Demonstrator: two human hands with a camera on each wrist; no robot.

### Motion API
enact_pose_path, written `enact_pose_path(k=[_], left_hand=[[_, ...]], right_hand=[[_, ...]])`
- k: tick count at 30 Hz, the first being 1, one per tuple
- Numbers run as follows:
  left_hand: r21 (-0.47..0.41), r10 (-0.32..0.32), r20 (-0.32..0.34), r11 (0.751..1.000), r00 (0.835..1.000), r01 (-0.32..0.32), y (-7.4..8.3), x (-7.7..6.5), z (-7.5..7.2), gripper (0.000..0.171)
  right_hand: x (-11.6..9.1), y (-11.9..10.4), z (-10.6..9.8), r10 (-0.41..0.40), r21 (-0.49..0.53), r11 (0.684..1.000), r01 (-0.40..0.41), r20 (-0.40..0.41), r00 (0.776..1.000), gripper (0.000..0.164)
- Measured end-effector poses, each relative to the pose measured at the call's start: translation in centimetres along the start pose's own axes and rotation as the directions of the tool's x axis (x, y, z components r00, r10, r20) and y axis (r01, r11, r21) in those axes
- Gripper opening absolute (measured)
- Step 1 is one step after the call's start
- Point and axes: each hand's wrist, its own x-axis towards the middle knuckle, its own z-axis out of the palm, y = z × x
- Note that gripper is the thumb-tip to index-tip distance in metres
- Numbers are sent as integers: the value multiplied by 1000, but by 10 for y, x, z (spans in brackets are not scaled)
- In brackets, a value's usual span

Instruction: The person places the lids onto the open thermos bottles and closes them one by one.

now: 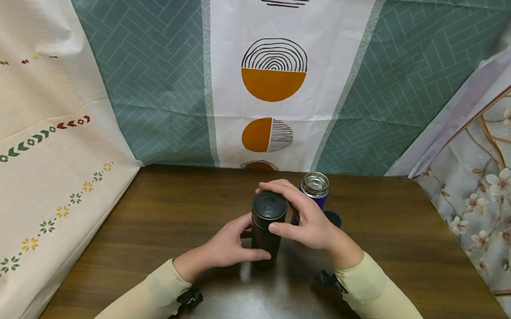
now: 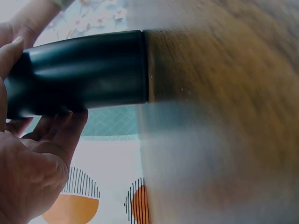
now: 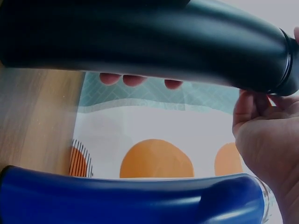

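A black thermos flask (image 1: 265,239) stands upright on the table with its black lid (image 1: 270,206) on top. My left hand (image 1: 231,244) grips the flask's body from the left, thumb across the front and fingers behind, as the left wrist view shows with the flask (image 2: 88,70) and the hand (image 2: 37,168). My right hand (image 1: 307,217) holds the lid at the top, thumb in front and fingers round the back; in the right wrist view the hand (image 3: 271,126) is at the lid end of the flask (image 3: 154,42).
Behind my right hand stands a blue flask (image 1: 319,197) without a lid, its steel mouth showing. A small dark blue cap (image 1: 333,218) lies beside it on the wooden table (image 1: 182,194). Patterned cloths hang behind the table and at both sides.
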Motion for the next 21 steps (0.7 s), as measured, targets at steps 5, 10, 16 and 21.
enact_pose_path(k=[5,10,16,21], left_hand=[[6,6,-3,1000,1000,-6,1,0,0,74],[5,2,5,1000,1000,-2,2,0,-1,77],[1,-11,20,1000,1000,11,1,0,-1,79],[6,-1,20,1000,1000,1,0,0,-1,78]], right_hand=[[0,1,0,6,-29,1000,-7,-18,1000,68],[0,1,0,25,-11,1000,-25,-34,999,67],[1,1,0,50,21,999,-49,-60,997,68],[1,3,1,58,3,998,-57,-76,995,72]])
